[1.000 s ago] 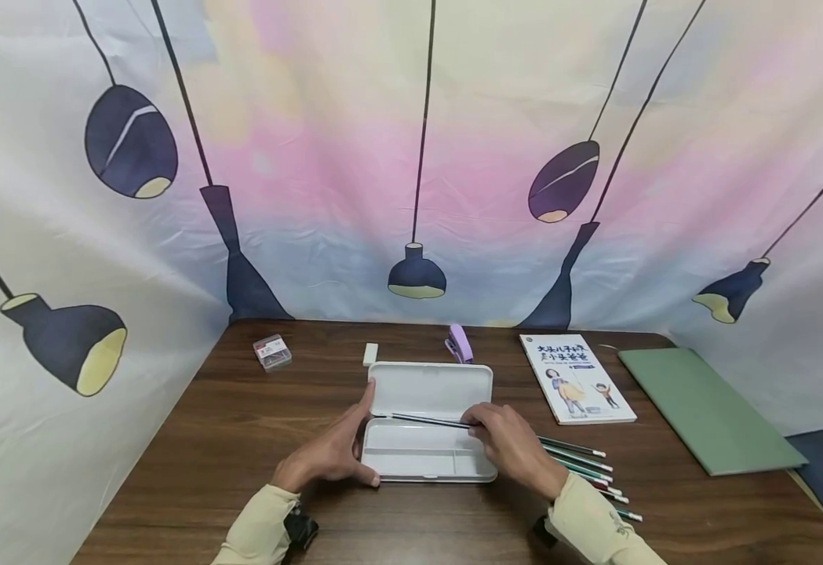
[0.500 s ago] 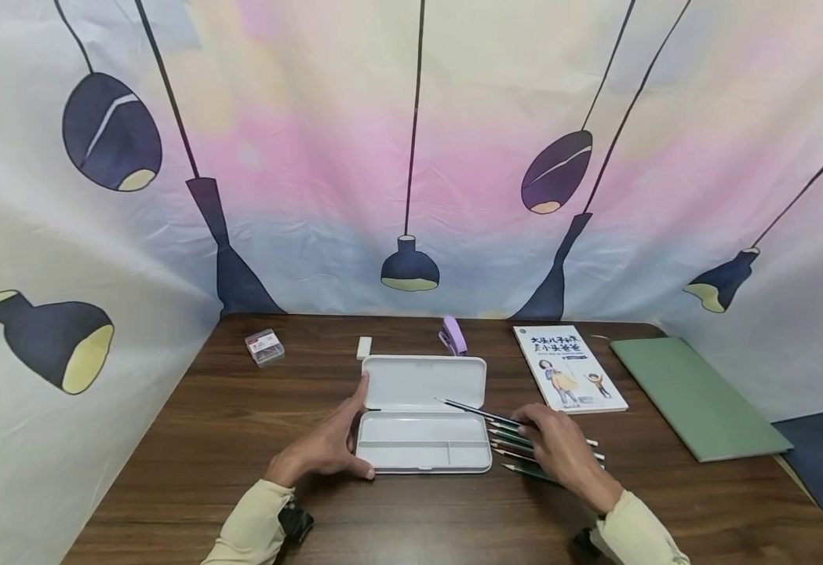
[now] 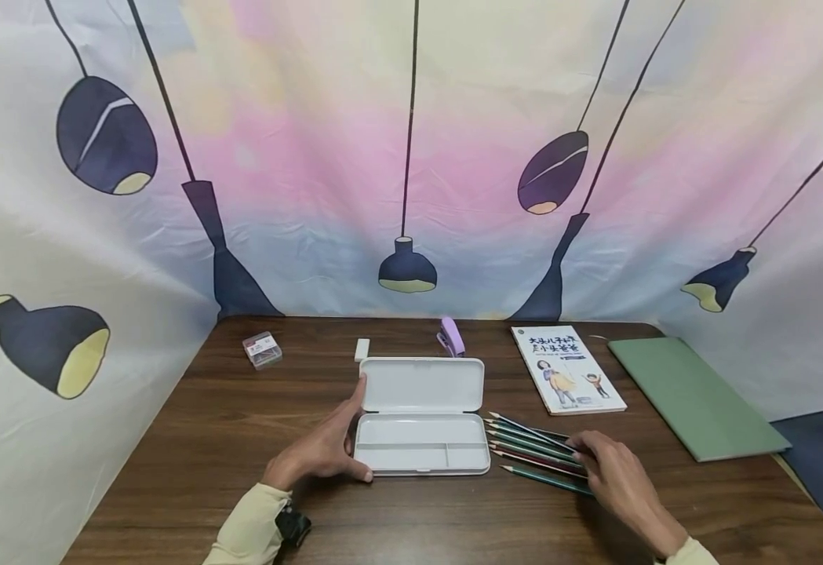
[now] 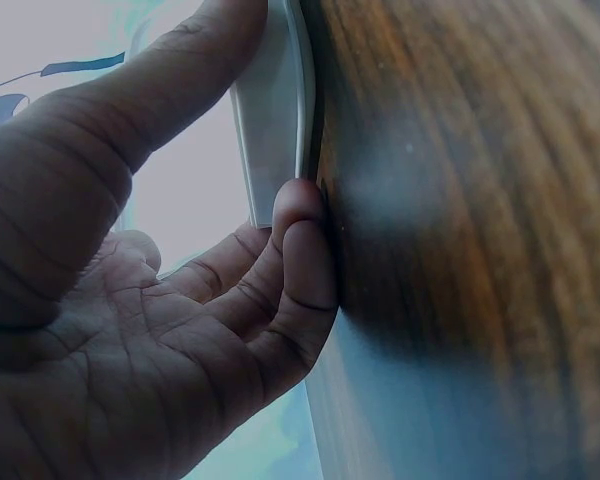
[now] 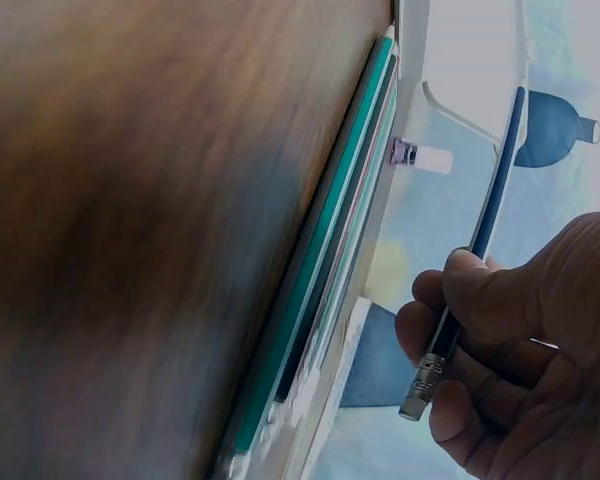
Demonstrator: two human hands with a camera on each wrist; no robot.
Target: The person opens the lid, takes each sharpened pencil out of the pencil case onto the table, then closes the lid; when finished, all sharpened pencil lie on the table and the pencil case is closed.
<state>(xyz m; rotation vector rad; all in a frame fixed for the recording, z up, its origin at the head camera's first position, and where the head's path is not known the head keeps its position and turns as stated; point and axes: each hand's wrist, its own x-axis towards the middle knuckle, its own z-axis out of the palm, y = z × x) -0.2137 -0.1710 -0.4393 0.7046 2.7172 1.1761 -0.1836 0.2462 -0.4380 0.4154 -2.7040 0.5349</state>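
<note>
An open white pencil case (image 3: 411, 457) lies in the middle of the table, its lid folded back and its compartments bare. At its left side, my left hand (image 3: 329, 443) holds it, thumb at the front corner and fingers by the lid hinge; the left wrist view shows fingertips at the case's edge. My right hand (image 3: 619, 479) pinches one dark pencil (image 5: 500, 175) near its eraser end, between thumb and fingers. That pencil slants over several others, green, dark and red, in a row right of the case. A green pencil (image 3: 545, 478) lies nearest the front.
Behind the case are a white eraser (image 3: 362, 350) and a purple stapler (image 3: 450, 337). A small clear box (image 3: 263, 351) sits at the back left. To the right lie a white picture book (image 3: 568, 369) and a green folder (image 3: 697, 396). A printed curtain hangs behind.
My right hand has moved right, from over the case to the pencils' eraser ends, carrying the dark pencil along. The left hand stays at the case, which is in the same place.
</note>
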